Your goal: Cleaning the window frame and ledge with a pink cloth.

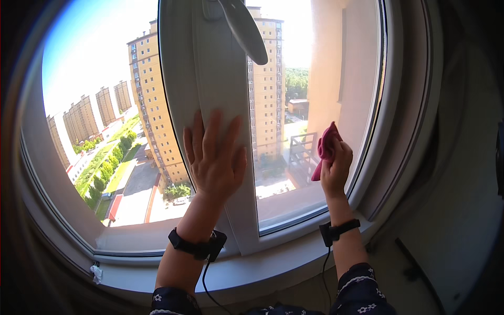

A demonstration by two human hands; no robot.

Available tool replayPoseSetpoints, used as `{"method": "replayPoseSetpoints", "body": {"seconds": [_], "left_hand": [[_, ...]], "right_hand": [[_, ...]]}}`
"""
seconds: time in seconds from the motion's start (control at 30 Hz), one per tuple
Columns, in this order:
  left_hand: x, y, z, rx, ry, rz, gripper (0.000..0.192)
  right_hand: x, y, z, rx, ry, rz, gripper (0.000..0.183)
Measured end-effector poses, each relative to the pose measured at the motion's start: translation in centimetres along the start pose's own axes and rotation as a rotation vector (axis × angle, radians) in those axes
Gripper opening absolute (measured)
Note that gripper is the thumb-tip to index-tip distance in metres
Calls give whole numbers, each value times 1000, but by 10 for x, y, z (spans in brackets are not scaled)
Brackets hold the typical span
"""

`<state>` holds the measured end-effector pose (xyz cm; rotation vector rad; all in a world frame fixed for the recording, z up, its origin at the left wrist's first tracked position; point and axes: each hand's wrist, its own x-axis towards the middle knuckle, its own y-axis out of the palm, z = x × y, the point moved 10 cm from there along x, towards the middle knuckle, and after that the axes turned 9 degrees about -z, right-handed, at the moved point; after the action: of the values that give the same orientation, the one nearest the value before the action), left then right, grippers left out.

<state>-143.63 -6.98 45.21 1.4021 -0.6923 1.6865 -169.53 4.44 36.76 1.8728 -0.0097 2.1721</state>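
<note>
My left hand lies flat, fingers spread, against the white window frame's middle post, below the window handle. It holds nothing. In my right hand is a bunched dark pink cloth, held in front of the right window pane near its lower right part. Whether the cloth touches the glass I cannot tell. Each wrist wears a black strap with a small box and a cable.
A white windowsill runs below the frame. At its left end lies a crumpled white tissue or wrapper. The left window pane shows tall buildings outside. A dark rod leans at the lower right, by the wall.
</note>
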Motion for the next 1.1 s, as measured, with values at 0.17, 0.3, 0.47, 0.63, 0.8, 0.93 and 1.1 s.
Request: {"method": "replayPoseSetpoints", "body": {"seconds": [0.17,0.3,0.47,0.63,0.8,0.93,1.1], "left_hand": [[2,9,-8,-28,-3,-27,45],[-4,11,4,12,7,-27,44],[4,13,-4,25,20,-23,44],[0,6,3,14,21,-45,45],[-12,13,-2,-3,-5,-23,42],[-17,8,7,29,-46,-5,42],[-19,14,1,-22,-44,-89,43]], "right_hand": [[63,0,-62,-151,203,-175,58],[66,28,61,46,-54,-94,58],[2,26,125,172,-544,253,47],[18,8,37,58,-549,379,52],[127,-64,-88,-278,-302,222,44],[243,-72,-72,-186,-414,30,48],[353,-7,32,-6,-590,-200,33]]}}
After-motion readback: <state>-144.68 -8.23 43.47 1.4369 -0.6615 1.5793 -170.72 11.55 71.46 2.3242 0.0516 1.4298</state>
